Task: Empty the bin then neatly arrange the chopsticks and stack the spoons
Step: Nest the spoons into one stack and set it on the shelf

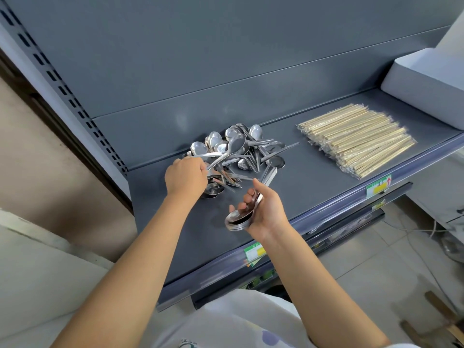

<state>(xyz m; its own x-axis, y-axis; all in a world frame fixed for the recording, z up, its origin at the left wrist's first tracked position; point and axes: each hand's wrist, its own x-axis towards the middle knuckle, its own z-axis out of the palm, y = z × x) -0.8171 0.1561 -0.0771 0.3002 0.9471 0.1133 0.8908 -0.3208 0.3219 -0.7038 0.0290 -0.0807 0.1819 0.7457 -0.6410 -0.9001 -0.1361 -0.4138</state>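
1. Landmark: the spoon pile (241,151), loose metal spoons tangled on the grey shelf (313,187), handles pointing every way.
2. My left hand (185,175) is at the pile's near-left edge, knuckles up. Its fingers (198,164) are curled round the handle end of the lifted spoon (226,154). The spoon's long axis runs from my fingers up and right, with its bowl over the pile.
3. My right hand (266,209) is just in front of the pile, palm turned leftward. Fingers and thumb are closed on the nested stack (237,221), bowls toward me, handles toward the pile.
4. Judgement: the lifted spoon must turn parallel to the stack before nesting. The two hands are near each other but apart.
5. The chopsticks (356,140) lie aligned, well right of the pile. The bin (426,84) is farther right, its interior hidden.
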